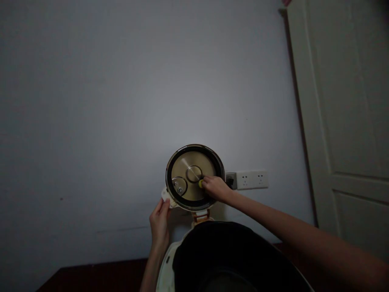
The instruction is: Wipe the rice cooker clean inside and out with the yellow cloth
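The lid point(194, 194) of an electric pressure cooker stands raised on its hinge, with its metal inner face and dark sealing ring towards me. My left hand point(160, 221) grips the pale tab at the lid's lower left edge, thumb and fingers closed on it. In my right hand point(216, 188) is a small yellow sponge point(201, 184), pressed against the inner face right of the central ring; most of it is hidden by the fingers. Below the lid is the cooker's pale body point(166, 267), with a wide, dark inner pot point(209, 251) inside it.
A white socket strip point(252, 180) with a dark plug point(231, 181) is on the wall just right of the lid. The cooker stands on a dark reddish table point(100, 278) against the pale wall point(121, 101). A panelled door point(349, 121) is at the right.
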Demonstrator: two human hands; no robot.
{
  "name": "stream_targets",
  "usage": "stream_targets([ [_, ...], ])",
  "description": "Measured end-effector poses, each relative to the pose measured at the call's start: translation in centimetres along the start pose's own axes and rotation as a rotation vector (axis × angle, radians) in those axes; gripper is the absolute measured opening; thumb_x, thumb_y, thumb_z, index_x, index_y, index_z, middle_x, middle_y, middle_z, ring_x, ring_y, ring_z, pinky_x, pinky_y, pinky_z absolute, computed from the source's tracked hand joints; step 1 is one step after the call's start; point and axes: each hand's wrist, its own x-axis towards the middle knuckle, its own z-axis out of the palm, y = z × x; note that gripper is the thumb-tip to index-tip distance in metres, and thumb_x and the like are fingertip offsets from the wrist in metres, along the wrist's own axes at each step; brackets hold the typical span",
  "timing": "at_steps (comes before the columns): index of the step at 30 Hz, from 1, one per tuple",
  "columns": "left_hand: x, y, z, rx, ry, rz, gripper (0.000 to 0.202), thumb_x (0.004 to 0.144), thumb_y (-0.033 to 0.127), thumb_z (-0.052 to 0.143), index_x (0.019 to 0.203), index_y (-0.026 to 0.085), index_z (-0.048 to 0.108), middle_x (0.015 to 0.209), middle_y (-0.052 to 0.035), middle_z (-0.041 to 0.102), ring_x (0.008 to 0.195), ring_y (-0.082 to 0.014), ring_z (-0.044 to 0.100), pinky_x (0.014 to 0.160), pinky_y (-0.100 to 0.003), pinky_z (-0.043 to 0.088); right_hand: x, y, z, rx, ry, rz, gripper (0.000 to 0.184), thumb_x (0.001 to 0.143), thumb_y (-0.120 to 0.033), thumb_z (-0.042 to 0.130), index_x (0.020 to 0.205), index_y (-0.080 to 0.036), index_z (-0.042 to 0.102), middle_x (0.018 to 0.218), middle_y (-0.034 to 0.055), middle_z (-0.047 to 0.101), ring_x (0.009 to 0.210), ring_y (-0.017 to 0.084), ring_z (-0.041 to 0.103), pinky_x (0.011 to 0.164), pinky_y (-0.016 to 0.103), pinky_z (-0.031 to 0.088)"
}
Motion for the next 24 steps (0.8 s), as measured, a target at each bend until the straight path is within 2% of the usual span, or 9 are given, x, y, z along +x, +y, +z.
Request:
stream_targets([
  [4,0.0,-0.1,-0.1,0.01,-0.036,0.035,0.028,0.074,0.022,0.068,0.1,0.012,0.07,0.099,-0.0077,0.071,0.08,-0.0138,0.065,0.076,-0.024,0.051,-0.3,-2.7,0.5,0.046,0.0,-0.137,0.016,0.088,-0.015,0.047,0.094,-0.015,0.062,0.097,0.0107,0.063,0.1,0.023,0.054,0.083,0.036,0.039],
  [6,0.0,-0.1,-0.1,0.006,-0.05,0.04,0.031,0.072,0.024,0.069,0.101,0.012,0.069,0.1,-0.0083,0.071,0.08,-0.0141,0.065,0.074,-0.023,0.051,-0.1,-3.3,0.2,0.075,-0.003,-0.15,0.017,0.088,-0.015,0.046,0.096,-0.016,0.061,0.099,0.0107,0.062,0.097,0.022,0.055,0.081,0.035,0.04],
  [11,0.0,0.0,0.0,-0.026,-0.044,-0.002,0.031,0.071,0.022,0.07,0.1,0.011,0.069,0.099,-0.009,0.071,0.077,-0.0142,0.066,0.074,-0.025,0.052,2.2,-3.0,-2.0,0.174,0.1,0.073,0.026,0.094,-0.023,0.036,0.113,-0.018,0.052,0.114,0.0118,0.055,0.097,0.021,0.055,0.067,0.026,0.044],
  [14,0.1,-0.1,-0.1,-0.039,-0.044,-0.003,0.031,0.072,0.021,0.07,0.101,0.011,0.069,0.098,-0.0094,0.071,0.077,-0.0144,0.066,0.076,-0.026,0.052,3.9,-3.0,-2.9,0.194,0.131,0.099,0.025,0.094,-0.024,0.036,0.111,-0.018,0.053,0.114,0.0115,0.055,0.099,0.021,0.054,0.069,0.027,0.045],
  [17,0.3,-0.2,-0.2,-0.04,-0.039,-0.005,0.029,0.074,0.02,0.068,0.102,0.011,0.069,0.097,-0.0094,0.071,0.077,-0.0142,0.066,0.076,-0.026,0.052,4.7,-3.5,-2.8,0.193,0.123,0.105,0.024,0.093,-0.021,0.038,0.108,-0.017,0.056,0.11,0.0116,0.056,0.098,0.022,0.054,0.071,0.028,0.046],
  [24,0.1,-0.1,0.0,-0.045,-0.036,-0.007,0.024,0.077,0.016,0.063,0.101,0.012,0.069,0.097,-0.0072,0.071,0.075,-0.0122,0.065,0.071,-0.022,0.051,3.4,-4.4,-1.9,0.17,0.055,-0.065,0.022,0.092,-0.019,0.04,0.106,-0.018,0.057,0.106,0.0098,0.058,0.096,0.021,0.057,0.07,0.028,0.047],
])
